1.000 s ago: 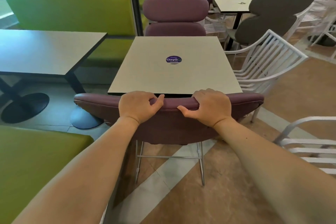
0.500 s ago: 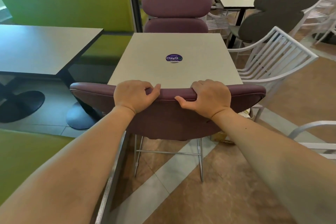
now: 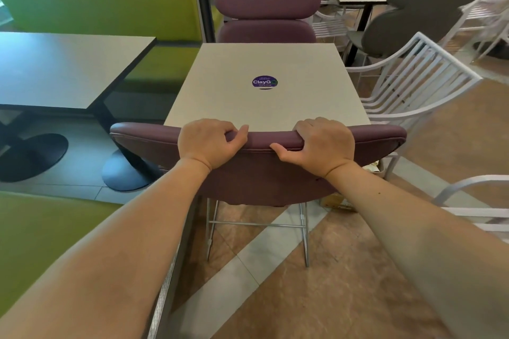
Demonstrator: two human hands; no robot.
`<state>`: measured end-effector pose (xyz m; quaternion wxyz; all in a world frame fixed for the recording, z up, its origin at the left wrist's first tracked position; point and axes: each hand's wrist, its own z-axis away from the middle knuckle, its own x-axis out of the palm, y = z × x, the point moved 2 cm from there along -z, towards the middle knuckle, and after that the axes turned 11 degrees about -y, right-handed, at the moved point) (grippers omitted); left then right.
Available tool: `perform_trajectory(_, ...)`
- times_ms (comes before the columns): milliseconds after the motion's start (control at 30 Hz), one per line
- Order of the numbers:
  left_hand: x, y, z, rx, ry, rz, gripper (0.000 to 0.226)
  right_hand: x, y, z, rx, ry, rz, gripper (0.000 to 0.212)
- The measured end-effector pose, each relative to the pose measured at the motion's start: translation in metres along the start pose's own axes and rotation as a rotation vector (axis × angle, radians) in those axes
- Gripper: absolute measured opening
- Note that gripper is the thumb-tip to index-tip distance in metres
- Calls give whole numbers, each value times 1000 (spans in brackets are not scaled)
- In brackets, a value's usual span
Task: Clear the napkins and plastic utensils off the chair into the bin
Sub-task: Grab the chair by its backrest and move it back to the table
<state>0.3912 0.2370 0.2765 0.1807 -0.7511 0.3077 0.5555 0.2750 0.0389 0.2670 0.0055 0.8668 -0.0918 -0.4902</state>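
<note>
- Head view: both bare forearms reach forward from the bottom corners toward the maroon chair (image 3: 259, 173), which is seen from behind, its metal legs standing on the brown and grey floor.
- The left hand (image 3: 209, 143) grips the top edge of the chair's backrest, fingers curled over the far side and thumb lying along the near side of the rim.
- The right hand (image 3: 322, 144) grips the same edge just to the right, fingers clamped over the top and thumb pressed against the near face.
- The chair's seat is hidden behind the backrest, so I cannot tell whether napkins or utensils lie on it.
- Low on the right, past the backrest's edge, a bit of crumpled paper (image 3: 375, 166) shows, and a brown box (image 3: 334, 201) sits on the floor beside the chair's legs; both are too hidden to identify.
- Just beyond the backrest stands a pale table (image 3: 264, 107) with a round purple sticker (image 3: 264, 82) near its middle.
- At the table's far end a second maroon chair (image 3: 265, 8) faces this way.
- A white slatted chair (image 3: 413, 77) is right of the table, a grey table (image 3: 63, 66) left.
</note>
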Motion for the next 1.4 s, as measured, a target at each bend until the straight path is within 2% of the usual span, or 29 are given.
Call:
perform_trajectory(467, -3, 7, 9, -90, -115, 9, 45, -6, -7, 7, 53, -94, -52, 69)
perform_trajectory(667, -4, 11, 10, -140, -177, -24, 52, -11, -8, 7, 26, -189, -89, 65)
perform_trajectory(833, -8, 22, 15, -196, -292, -57, 45, -19, -8, 2, -34, -372, -170, 65)
perform_trajectory(933, -19, 30, 22, -206, -363, -71, 40, -22, -14, -11, -129, -513, -271, 56)
perform_trajectory(1100, -48, 28, 40, -313, -417, 69, 43, -24, -42, -34, -195, -772, -427, 51)
perform_trajectory(1267, -95, 5, 75, -538, -481, 32, 45, -31, -74, -51, -262, -924, -632, 50)
perform_trajectory(1400, -138, -25, 93, -692, -433, -31, 57, -55, -112, -83, -383, -961, -725, 56)
